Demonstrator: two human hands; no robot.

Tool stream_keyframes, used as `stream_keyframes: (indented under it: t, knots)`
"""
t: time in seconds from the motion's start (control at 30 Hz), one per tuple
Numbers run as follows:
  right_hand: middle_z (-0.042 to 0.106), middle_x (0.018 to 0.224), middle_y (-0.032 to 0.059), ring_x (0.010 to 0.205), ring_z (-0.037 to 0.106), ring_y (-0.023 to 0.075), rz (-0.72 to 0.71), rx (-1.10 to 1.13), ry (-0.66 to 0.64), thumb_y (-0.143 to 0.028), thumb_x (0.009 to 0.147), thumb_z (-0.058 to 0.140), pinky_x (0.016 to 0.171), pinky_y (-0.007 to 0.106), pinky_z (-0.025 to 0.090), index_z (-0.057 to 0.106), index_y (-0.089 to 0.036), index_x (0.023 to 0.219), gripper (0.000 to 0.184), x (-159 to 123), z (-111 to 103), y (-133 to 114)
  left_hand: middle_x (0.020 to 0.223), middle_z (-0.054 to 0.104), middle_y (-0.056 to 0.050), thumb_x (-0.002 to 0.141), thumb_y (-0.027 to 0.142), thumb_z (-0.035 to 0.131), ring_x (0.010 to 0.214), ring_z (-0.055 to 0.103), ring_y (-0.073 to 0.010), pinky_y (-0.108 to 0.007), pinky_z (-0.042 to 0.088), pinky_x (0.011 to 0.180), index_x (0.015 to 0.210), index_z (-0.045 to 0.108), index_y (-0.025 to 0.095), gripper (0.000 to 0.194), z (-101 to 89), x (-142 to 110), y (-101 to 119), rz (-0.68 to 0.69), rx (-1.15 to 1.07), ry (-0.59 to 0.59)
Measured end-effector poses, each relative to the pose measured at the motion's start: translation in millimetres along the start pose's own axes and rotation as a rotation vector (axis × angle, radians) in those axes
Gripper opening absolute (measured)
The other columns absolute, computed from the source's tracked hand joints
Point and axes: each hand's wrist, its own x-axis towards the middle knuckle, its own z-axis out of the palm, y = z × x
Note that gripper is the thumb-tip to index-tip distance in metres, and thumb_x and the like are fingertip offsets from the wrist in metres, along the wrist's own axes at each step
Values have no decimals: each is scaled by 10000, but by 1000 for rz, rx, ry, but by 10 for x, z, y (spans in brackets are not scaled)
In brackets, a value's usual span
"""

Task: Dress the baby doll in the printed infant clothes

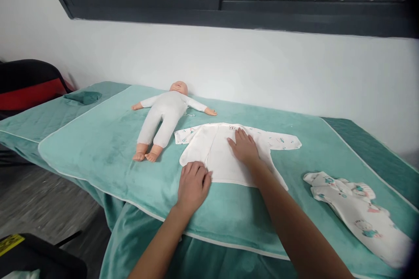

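A white baby shirt [212, 148] lies spread flat on the teal blanket [98, 148], sleeves out to both sides. My right hand [244, 146] rests flat on the middle of the shirt, fingers stretched out. My left hand [193, 183] presses on the shirt's lower left hem, fingers curled down onto the cloth edge. A baby doll [163, 115] in a white suit lies on its back just left of the shirt, arms out, feet toward me.
A crumpled printed baby garment [356, 213] lies at the right on the blanket. The bed stands against a white wall [262, 65] under a dark window. A black and red chair [26, 83] is at the far left; grey floor lies below.
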Motion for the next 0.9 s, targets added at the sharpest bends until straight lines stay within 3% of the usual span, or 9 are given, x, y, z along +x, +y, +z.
stream_keyframes:
  t: [0.17, 0.3, 0.4, 0.5, 0.6, 0.67, 0.77, 0.9]
  knots:
    - [299, 1583, 231, 1492, 255, 328, -7, -64, 12, -473, 997, 309, 1202, 497, 214, 381, -8, 1493, 684, -258, -88, 48, 1149, 662, -81, 958, 262, 502, 1130, 563, -251, -464, 438, 964, 823, 556, 203, 158, 9, -28, 8, -17, -91, 26]
    - [286, 1594, 217, 1496, 243, 324, -48, -76, 1, -493, 1006, 275, 1195, 505, 234, 375, -14, 1496, 692, -605, -94, -84, 1348, 619, -69, 980, 271, 476, 1334, 503, -224, -498, 360, 1145, 1088, 573, 220, 154, -20, -47, -68, 19, -217, -13]
    - [271, 1612, 166, 1514, 203, 283, -118, 22, -70, -533, 1002, 274, 1219, 492, 204, 370, -67, 1511, 697, -797, -105, -149, 1387, 603, -72, 984, 300, 475, 1360, 493, -210, -457, 405, 1137, 1224, 549, 229, 261, -239, 48, -252, -36, -278, 49]
    - [280, 1617, 119, 1508, 232, 256, -108, 223, -137, -571, 983, 316, 1231, 477, 215, 366, -142, 1524, 692, -741, -159, -283, 1413, 582, -83, 977, 324, 478, 1386, 468, -225, -462, 389, 1155, 1265, 555, 225, 314, -620, 263, -599, -118, -245, 205]
    - [326, 1603, 89, 1484, 297, 264, -41, 407, -97, -585, 964, 371, 1220, 489, 258, 368, -210, 1523, 673, -348, -200, -623, 1491, 504, -98, 950, 365, 496, 1454, 369, -263, -512, 309, 1196, 1325, 544, 208, 409, -944, 500, -1105, -245, -169, 199]
    - [348, 1594, 86, 1475, 311, 272, -72, 481, -58, -562, 960, 400, 1212, 493, 268, 371, -214, 1515, 657, 79, -168, -954, 1577, 376, -135, 913, 414, 533, 1501, 265, -300, -533, 252, 1215, 1378, 514, 167, 527, -1030, 627, -1480, -353, -184, 102]
    - [398, 1559, 128, 1461, 328, 284, -167, 553, 18, -502, 952, 443, 1205, 478, 263, 397, -167, 1480, 627, 854, 5, -1479, 1617, 280, -159, 874, 497, 570, 1508, 231, -331, -534, 246, 1213, 1435, 471, 162, 661, -968, 782, -1967, -467, -301, -25]
    - [471, 1487, 186, 1421, 376, 323, -99, 514, 4, -482, 964, 439, 1178, 494, 270, 453, -115, 1397, 567, 1881, 330, -1984, 1612, 297, -145, 865, 502, 603, 1494, 274, -316, -504, 277, 1208, 1496, 392, 179, 739, -773, 1022, -2335, -503, -438, -24]
